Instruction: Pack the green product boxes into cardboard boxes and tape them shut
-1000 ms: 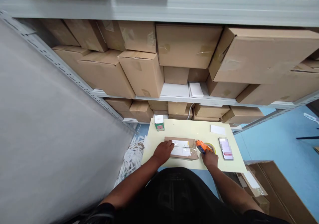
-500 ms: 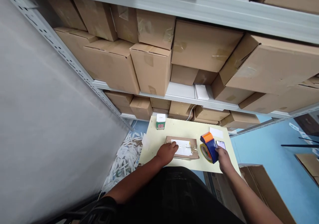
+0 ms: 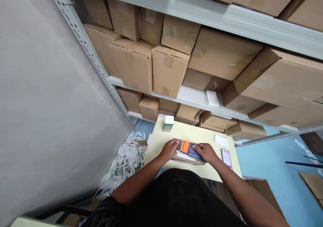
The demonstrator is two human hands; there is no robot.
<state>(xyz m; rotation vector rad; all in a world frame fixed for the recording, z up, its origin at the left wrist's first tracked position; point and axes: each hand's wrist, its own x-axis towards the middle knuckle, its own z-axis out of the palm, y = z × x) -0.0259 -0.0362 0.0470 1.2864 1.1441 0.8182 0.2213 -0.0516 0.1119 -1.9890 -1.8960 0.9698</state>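
A small cardboard box [image 3: 195, 162] with a white label [image 3: 185, 156] lies on the cream table, partly covered by my hands and the tool above it. My right hand [image 3: 206, 152] is closed around a blue and orange tape dispenser [image 3: 195, 152], held over the top of the box with its orange end pointing left. At the box's left end, the bent fingers of my left hand [image 3: 169, 150] are pressed together beside the dispenser's orange end. What those fingers pinch is too small to make out.
On the table [image 3: 158, 136] stand a green and white carton [image 3: 168, 124] at the back left, a phone [image 3: 226, 158] and a white paper [image 3: 221, 140] at right. Shelves of cardboard boxes [image 3: 169, 72] rise behind. Paper strips [image 3: 123, 164] litter the floor at left.
My right hand has brought the tape dispenser left, from beside the box to over it. The left hand has shifted from the label to the box's left end. The view has turned slightly.
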